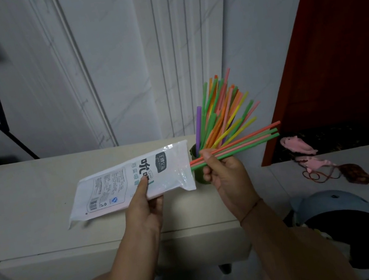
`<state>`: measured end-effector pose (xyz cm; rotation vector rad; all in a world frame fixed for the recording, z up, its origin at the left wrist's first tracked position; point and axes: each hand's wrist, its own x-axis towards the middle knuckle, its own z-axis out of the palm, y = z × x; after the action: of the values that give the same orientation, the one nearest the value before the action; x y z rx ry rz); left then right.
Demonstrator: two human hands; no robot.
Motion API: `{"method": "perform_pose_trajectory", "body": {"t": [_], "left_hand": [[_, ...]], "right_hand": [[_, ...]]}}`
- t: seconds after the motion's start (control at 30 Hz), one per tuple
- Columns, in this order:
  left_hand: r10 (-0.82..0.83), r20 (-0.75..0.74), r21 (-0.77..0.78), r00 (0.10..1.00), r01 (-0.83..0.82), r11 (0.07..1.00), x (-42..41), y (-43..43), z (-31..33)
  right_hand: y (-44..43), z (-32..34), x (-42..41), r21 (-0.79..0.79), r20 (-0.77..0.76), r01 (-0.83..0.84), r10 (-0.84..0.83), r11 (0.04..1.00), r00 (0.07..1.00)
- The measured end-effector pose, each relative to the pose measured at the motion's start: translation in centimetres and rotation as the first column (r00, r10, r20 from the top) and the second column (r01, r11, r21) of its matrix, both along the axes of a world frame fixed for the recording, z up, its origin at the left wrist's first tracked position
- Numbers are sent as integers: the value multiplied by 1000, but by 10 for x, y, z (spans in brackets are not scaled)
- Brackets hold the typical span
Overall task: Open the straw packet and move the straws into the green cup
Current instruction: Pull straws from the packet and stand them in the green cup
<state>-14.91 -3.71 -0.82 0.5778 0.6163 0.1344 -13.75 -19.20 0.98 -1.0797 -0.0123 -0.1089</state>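
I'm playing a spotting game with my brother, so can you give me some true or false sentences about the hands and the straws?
1. The left hand holds the straw packet. True.
2. The right hand is empty. False: it pinches a few straws.
3. The green cup has a bunch of straws standing in it. True.
4. Every straw is blue. False: they are orange, green, pink, yellow and purple.
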Motion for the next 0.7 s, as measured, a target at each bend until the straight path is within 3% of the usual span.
{"method": "perform_pose_trajectory", "body": {"t": [0.2, 0.4, 0.7], "left_hand": [[5, 3, -13, 1000, -5, 1000, -2, -1, -1], [72, -46, 9, 996, -71, 997, 2, 29, -4], [68, -56, 2, 996, -68, 998, 5, 30, -3]], "right_hand": [[0, -2, -2, -117, 18, 47, -45, 992, 999], [-32, 23, 14, -230, 82, 253, -240, 940, 967], [-55, 47, 41, -512, 233, 460, -398, 725, 887]]}}
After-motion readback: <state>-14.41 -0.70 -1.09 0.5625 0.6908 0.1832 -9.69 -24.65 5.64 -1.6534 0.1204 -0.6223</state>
